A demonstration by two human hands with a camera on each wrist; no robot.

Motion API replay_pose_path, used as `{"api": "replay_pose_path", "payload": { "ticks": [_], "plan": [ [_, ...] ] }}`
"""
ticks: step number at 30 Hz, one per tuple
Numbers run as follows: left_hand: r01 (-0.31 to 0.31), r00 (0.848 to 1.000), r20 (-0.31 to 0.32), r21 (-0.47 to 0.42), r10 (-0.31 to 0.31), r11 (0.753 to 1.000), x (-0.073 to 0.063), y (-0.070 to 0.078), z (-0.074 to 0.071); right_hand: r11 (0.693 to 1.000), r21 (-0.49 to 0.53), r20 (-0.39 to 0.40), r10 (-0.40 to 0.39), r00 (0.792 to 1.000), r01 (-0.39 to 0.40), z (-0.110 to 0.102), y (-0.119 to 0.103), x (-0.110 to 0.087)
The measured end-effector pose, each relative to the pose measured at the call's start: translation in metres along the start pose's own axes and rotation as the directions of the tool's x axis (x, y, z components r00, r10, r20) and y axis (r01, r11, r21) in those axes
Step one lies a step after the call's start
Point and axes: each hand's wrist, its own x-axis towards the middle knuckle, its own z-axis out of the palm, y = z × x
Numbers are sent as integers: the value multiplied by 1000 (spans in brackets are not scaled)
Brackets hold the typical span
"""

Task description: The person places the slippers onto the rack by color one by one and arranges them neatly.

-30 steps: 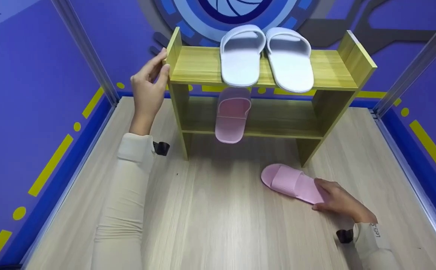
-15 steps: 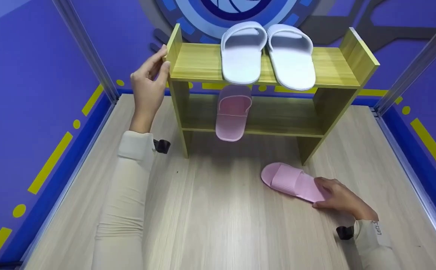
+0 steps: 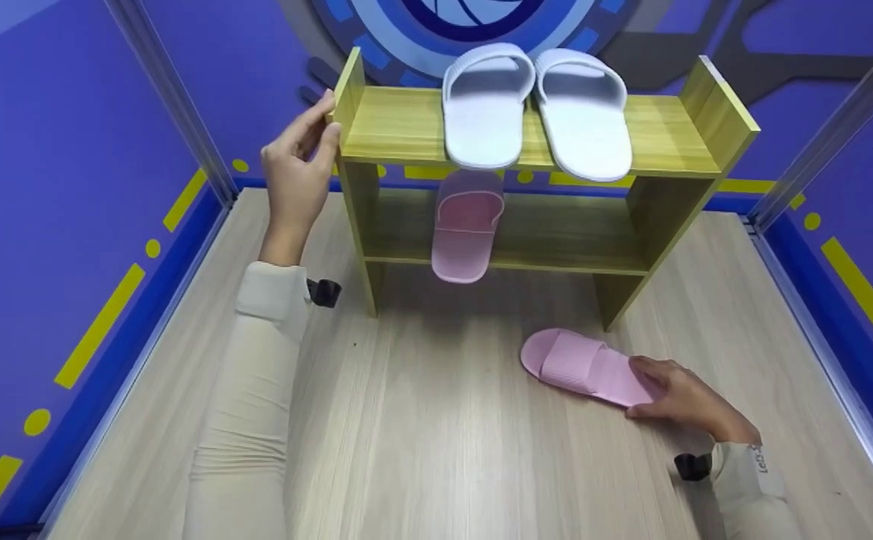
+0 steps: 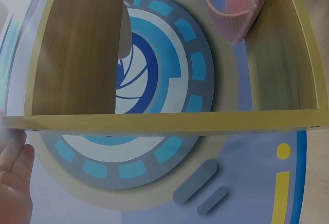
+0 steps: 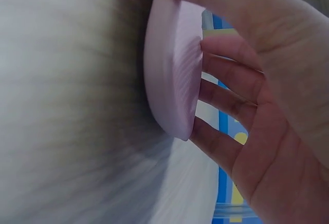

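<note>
My left hand (image 3: 298, 176) holds the front edge of the wooden shoe rack's (image 3: 365, 225) left side panel near the top, thumb and fingers on either side of it. At the lower right, my right hand (image 3: 690, 401) grips a pink slipper (image 3: 575, 361) by its heel end, with the toe pointing left toward the rack. In the right wrist view, the thumb and fingers span the heel of the slipper (image 5: 172, 70); I cannot tell whether the sole touches the floor. Another pink slipper (image 3: 460, 251) sits on the lower shelf, left of its middle, heel outward.
Two white slippers (image 3: 483, 131) stand side by side on the top shelf, their heels slightly past its front edge. Light wood flooring (image 3: 436, 427) stretches before the rack. Blue panelled walls (image 3: 69, 187) enclose the back and both sides.
The head view has shifted slightly. The toe of the pink slipper in my right hand has dipped a little toward the lower left. My left hand stays on the rack's side panel.
</note>
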Motion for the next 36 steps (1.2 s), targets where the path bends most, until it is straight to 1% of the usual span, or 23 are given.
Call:
{"api": "replay_pose_path", "payload": {
  "ticks": [4,10,14,16,23,26,27,30,33,36],
  "plan": [
    [19,1000,2,0,-19,1000,0,0,0,1000,8,12,8,1000,-8,-3,-3,0],
    [42,999,1,1,-42,999,1,0,1,998,48,23,28,999,-29,-8,-7,-1],
    [27,1000,5,2,-27,1000,1,-1,0,998,57,-7,6,1000,-6,-10,-7,-2],
    [10,1000,5,6,-10,1000,0,-1,0,998,67,-16,-4,1000,5,-11,-7,-3],
    [-2,1000,1,-8,2,1000,0,-2,-1,994,102,8,45,999,-46,-18,-12,-6],
    [0,1000,1,-6,0,1000,0,-3,0,994,100,12,50,999,-51,-22,-15,-6],
    [10,1000,1,-7,-10,1000,0,-2,0,994,102,12,48,999,-49,-23,-16,-6],
    [34,999,4,0,-34,999,0,2,1,994,104,1,36,999,-36,-26,-19,-6],
    [51,999,5,1,-51,999,-1,11,1,994,104,-10,22,1000,-21,-30,-23,-5],
    [48,999,8,6,-48,999,-2,21,0,995,99,-9,20,1000,-19,-34,-27,-5]
  ]
}}
